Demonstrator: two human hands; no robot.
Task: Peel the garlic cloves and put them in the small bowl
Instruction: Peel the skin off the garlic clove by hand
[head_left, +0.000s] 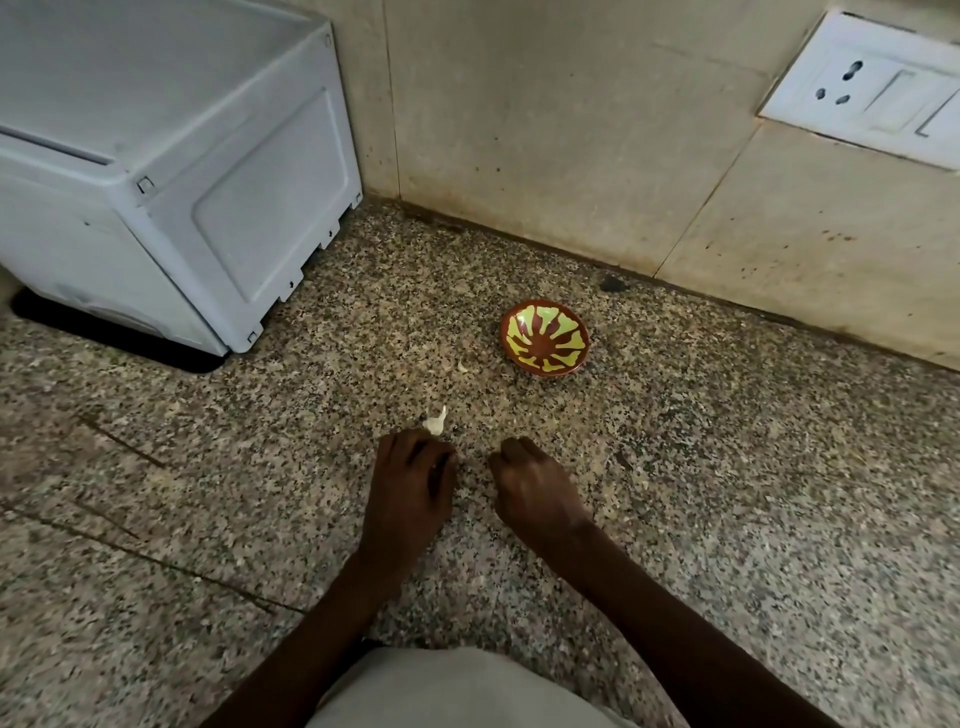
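Observation:
A small brown bowl (544, 343) with a yellow-green pattern sits on the speckled granite counter (260, 467), near the back wall; nothing shows inside it. A white garlic clove (435, 423) with a papery tip pokes out just beyond the fingertips of my left hand (413, 488), whose curled fingers touch it. My right hand (535, 493) rests on the counter a little to the right, fingers curled under, with nothing seen in it. A small pale scrap of garlic skin (461, 366) lies left of the bowl.
A white appliance box (171, 171) stands at the back left of the counter. The tiled wall carries a white socket and switch plate (872, 88) at the upper right. A dark speck (612, 283) lies by the wall behind the bowl.

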